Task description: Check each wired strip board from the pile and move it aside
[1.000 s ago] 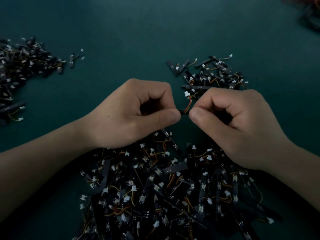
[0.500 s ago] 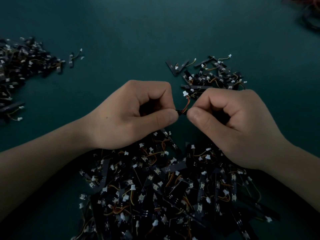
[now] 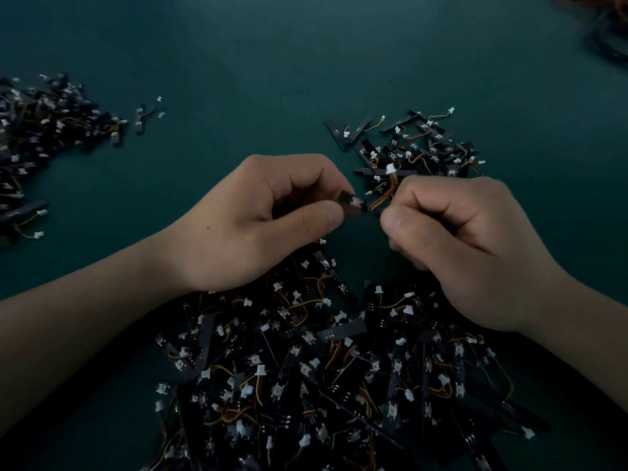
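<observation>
Between my two hands I hold one small black strip board (image 3: pixel 353 202) with red and orange wires (image 3: pixel 382 198) that end in a white plug. My left hand (image 3: pixel 258 219) pinches the board's left end between thumb and curled fingers. My right hand (image 3: pixel 465 246) pinches the other end by the wires. Both hands hover just above the big pile of black wired strip boards (image 3: pixel 323 379) at the near edge. Most of the held board is hidden inside my fingers.
A smaller heap of strip boards (image 3: pixel 421 147) lies just beyond my right hand on the dark green table (image 3: pixel 272 62). Another heap (image 3: pixel 40 141) spreads along the left edge, with one stray board (image 3: pixel 144 115) beside it. Dark cables (image 3: pixel 608 32) lie at the far right corner.
My hands have drawn slightly apart, so more of the board and its white part shows between the thumbs. The wires and plug have lifted a little.
</observation>
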A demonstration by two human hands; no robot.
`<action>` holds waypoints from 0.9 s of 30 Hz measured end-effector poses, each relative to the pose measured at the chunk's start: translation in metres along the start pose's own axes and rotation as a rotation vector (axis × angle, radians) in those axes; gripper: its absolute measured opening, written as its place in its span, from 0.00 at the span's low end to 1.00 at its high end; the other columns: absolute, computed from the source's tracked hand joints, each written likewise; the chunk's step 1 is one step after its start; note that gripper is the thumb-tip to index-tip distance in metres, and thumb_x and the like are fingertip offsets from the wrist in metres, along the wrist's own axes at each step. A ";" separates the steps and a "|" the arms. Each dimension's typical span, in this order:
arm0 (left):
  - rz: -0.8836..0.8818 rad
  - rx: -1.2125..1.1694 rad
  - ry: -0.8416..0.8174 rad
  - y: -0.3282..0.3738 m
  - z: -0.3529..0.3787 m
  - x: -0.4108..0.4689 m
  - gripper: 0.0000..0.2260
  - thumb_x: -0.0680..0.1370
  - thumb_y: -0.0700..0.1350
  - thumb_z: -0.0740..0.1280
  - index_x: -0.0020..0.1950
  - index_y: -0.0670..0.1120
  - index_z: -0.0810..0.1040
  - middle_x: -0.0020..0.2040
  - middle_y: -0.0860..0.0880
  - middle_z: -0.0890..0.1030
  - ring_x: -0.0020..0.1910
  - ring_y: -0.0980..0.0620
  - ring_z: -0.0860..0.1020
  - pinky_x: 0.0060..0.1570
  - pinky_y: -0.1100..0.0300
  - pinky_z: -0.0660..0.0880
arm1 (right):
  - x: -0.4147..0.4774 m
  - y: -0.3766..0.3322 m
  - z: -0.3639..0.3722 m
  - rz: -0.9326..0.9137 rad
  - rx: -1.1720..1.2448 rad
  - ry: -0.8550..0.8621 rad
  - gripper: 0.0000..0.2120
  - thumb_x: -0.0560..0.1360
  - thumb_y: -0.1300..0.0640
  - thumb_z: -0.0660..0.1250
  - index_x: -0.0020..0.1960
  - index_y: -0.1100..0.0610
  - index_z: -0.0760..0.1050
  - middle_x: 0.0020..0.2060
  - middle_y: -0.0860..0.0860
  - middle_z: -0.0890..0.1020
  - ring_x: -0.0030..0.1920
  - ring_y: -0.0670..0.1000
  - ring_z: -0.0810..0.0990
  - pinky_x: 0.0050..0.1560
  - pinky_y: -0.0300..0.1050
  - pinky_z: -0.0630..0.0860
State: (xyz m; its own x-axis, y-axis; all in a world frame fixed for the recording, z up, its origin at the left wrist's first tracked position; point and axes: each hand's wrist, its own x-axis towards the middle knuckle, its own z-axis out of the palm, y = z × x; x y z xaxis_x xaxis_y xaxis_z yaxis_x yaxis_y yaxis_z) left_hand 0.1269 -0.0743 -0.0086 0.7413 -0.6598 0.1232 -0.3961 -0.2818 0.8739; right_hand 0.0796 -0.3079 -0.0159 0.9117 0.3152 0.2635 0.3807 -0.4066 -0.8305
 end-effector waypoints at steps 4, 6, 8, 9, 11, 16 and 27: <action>-0.009 0.040 -0.131 0.004 -0.003 -0.002 0.16 0.73 0.35 0.67 0.55 0.51 0.82 0.46 0.51 0.81 0.42 0.46 0.77 0.42 0.51 0.74 | 0.002 0.004 -0.001 0.005 0.137 0.157 0.12 0.83 0.53 0.63 0.47 0.59 0.80 0.28 0.53 0.75 0.26 0.46 0.71 0.30 0.35 0.68; 0.039 0.184 -0.237 0.007 -0.003 -0.003 0.20 0.69 0.33 0.68 0.57 0.51 0.83 0.53 0.54 0.80 0.51 0.48 0.78 0.50 0.60 0.74 | 0.002 0.007 -0.003 0.034 0.157 0.189 0.09 0.84 0.58 0.63 0.58 0.59 0.81 0.29 0.51 0.77 0.28 0.43 0.73 0.34 0.29 0.70; 0.088 0.314 -0.279 0.007 0.000 -0.002 0.19 0.69 0.36 0.70 0.57 0.52 0.84 0.56 0.56 0.78 0.58 0.51 0.77 0.57 0.64 0.72 | 0.002 0.010 -0.003 0.056 0.134 0.191 0.10 0.84 0.60 0.64 0.63 0.56 0.81 0.28 0.49 0.78 0.28 0.43 0.75 0.34 0.28 0.70; 0.109 0.355 -0.280 0.007 0.001 -0.002 0.17 0.70 0.37 0.71 0.56 0.53 0.85 0.57 0.57 0.78 0.59 0.53 0.77 0.59 0.64 0.71 | 0.002 0.010 -0.003 0.054 0.112 0.186 0.10 0.84 0.60 0.65 0.63 0.55 0.81 0.28 0.48 0.78 0.28 0.44 0.75 0.34 0.28 0.70; 0.137 0.375 -0.275 0.006 0.002 -0.003 0.11 0.73 0.40 0.73 0.51 0.54 0.85 0.56 0.58 0.78 0.58 0.54 0.76 0.59 0.64 0.70 | 0.001 0.010 -0.002 0.046 0.067 0.169 0.09 0.84 0.59 0.66 0.61 0.54 0.81 0.28 0.46 0.78 0.28 0.44 0.76 0.35 0.29 0.70; 0.153 0.301 -0.235 0.000 0.002 0.000 0.03 0.80 0.42 0.73 0.48 0.49 0.85 0.52 0.57 0.81 0.54 0.55 0.79 0.55 0.67 0.70 | 0.000 0.005 0.000 0.038 0.043 0.115 0.06 0.83 0.58 0.66 0.54 0.53 0.82 0.29 0.46 0.78 0.28 0.44 0.76 0.33 0.31 0.70; 0.099 0.020 0.021 -0.003 0.002 0.004 0.04 0.79 0.48 0.73 0.50 0.48 0.82 0.43 0.51 0.84 0.38 0.55 0.82 0.40 0.62 0.78 | -0.002 -0.004 0.003 -0.035 -0.111 -0.055 0.12 0.82 0.50 0.68 0.41 0.50 0.77 0.26 0.46 0.74 0.25 0.47 0.71 0.28 0.32 0.64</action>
State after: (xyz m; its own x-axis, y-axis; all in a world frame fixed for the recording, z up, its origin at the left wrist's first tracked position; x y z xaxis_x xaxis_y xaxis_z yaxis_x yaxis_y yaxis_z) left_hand 0.1299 -0.0770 -0.0113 0.7088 -0.6707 0.2186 -0.4787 -0.2297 0.8474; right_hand 0.0763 -0.3045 -0.0144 0.8889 0.3763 0.2613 0.4295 -0.4860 -0.7612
